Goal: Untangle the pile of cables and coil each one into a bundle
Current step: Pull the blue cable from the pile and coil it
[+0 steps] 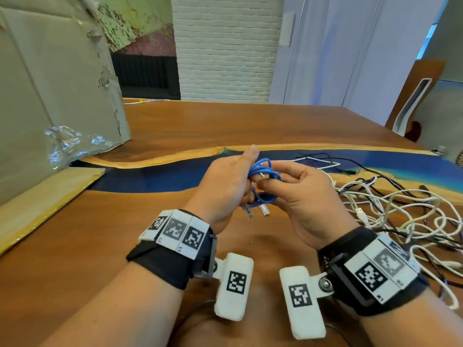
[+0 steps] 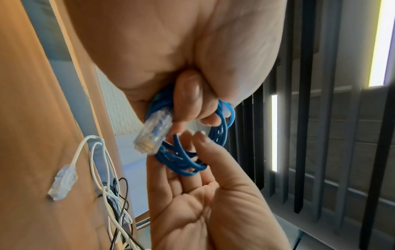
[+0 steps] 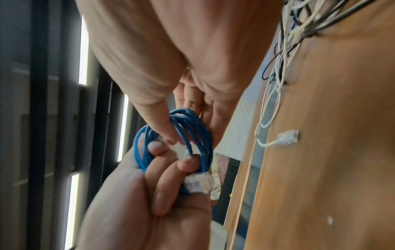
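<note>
While both hands [image 1: 225,181] [image 1: 304,194] grip the blue cable coil [image 1: 261,175] above bare table [image 1: 125,234], tangled cables [image 1: 400,209] crowd its right edge

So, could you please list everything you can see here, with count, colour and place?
coiled blue network cable: one, blue with clear plugs, held between both hands above the table
tangled pile of thin cables: several, white and black, on the table to the right
loose clear plug on a white cable: one, lying on the table near the pile
wooden table with a blue resin strip: one, brown and blue, under everything
cardboard box: one, grey-brown, far left on the table
crumpled clear plastic film: one piece, against the box
wrist bands with printed markers: two, black and white, on both wrists
left hand: grips the coil
right hand: pinches the coil
</note>
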`<state>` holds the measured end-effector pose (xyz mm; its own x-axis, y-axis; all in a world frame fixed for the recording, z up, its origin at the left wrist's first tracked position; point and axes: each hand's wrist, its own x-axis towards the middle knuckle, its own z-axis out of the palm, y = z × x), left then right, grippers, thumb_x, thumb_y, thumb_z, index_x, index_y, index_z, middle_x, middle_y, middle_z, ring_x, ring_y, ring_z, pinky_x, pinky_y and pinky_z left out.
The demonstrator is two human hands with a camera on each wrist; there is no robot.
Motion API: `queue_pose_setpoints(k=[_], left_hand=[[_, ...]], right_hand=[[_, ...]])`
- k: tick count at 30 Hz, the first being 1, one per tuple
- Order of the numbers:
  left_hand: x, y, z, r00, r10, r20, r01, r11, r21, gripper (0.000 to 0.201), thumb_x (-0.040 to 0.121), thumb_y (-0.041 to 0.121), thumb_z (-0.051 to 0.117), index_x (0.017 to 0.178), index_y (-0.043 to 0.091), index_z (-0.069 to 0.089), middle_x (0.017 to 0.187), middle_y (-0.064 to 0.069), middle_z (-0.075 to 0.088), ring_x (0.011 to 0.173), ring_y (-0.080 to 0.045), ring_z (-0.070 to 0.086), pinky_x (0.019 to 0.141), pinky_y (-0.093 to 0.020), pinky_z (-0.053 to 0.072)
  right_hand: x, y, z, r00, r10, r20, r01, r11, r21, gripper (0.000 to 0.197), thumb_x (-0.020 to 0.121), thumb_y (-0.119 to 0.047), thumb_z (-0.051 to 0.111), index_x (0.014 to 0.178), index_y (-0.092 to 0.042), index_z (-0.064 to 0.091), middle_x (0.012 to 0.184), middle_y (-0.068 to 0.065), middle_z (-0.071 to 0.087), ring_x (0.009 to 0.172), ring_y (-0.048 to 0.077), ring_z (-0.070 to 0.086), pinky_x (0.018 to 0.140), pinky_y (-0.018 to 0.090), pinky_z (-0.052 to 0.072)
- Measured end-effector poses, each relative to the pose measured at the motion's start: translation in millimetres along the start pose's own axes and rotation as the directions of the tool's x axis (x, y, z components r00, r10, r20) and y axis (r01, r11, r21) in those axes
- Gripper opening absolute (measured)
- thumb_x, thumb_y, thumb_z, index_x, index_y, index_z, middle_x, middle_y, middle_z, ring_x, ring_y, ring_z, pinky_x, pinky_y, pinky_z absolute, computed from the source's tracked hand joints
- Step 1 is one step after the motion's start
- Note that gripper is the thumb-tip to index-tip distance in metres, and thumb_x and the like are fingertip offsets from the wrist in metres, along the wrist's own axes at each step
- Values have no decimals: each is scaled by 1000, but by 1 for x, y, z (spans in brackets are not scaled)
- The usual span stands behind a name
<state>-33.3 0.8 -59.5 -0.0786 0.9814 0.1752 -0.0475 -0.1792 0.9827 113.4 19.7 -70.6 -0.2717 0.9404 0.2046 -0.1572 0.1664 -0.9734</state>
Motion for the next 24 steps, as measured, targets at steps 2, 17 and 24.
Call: queue_pose_setpoints(k=[2, 17, 24], left_hand=[[-2, -1, 0, 999, 30, 13, -31, 998, 48, 57, 102, 53, 44, 65, 11, 50, 48, -4, 32, 46, -20, 30, 62, -42, 32], [6, 1, -16, 980, 181, -88, -174, 981, 85, 40, 106, 35, 50, 74, 10, 51, 46, 4, 32, 41, -13, 30, 52, -31, 35], [11, -6, -25, 963, 192, -187, -171, 977, 125, 38, 93, 20, 70, 71, -5, 52, 50, 7, 51, 45, -19, 44, 51, -34, 40]], right_hand=[[1, 1, -6, 993, -80, -82, 58, 969, -239, 33, 83, -9, 83, 114, -16, 73, 91, 3, 76, 87, 18, 75, 78, 40, 62], [0, -13, -1, 999, 41, 17, -44, 966, 255, 19, 103, -2, 51, 115, -7, 66, 59, 1, 51, 56, 15, 54, 76, 37, 55], [-9, -29, -3, 984, 129, 121, -146, 978, 147, 22, 103, -2, 50, 117, -10, 65, 54, -5, 25, 40, 8, 15, 38, 19, 15]])
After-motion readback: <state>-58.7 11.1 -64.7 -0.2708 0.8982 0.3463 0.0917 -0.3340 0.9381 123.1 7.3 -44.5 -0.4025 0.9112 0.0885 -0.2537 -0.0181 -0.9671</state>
